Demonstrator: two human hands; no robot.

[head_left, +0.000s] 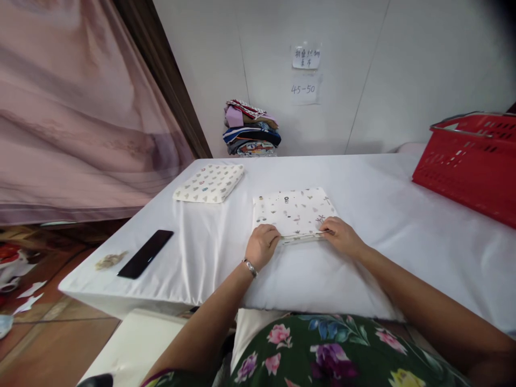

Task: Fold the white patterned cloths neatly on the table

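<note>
White folded printed cloth (292, 210) lies flat at the middle of the white-covered table (403, 226). I record the left hand (262, 244) clenched on its near-left corner and the right hand (341, 235) pinching its near-right edge. A slim black phone (145, 253) lies well apart, by the table's left edge.

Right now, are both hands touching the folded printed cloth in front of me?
Touching. The head view shows the left hand and right hand resting on the near edge of the folded printed cloth.

On the table (403, 226), a folded cloth (293, 212) lies between a phone (145, 253) at left and a basket (471, 161) at right.
</note>
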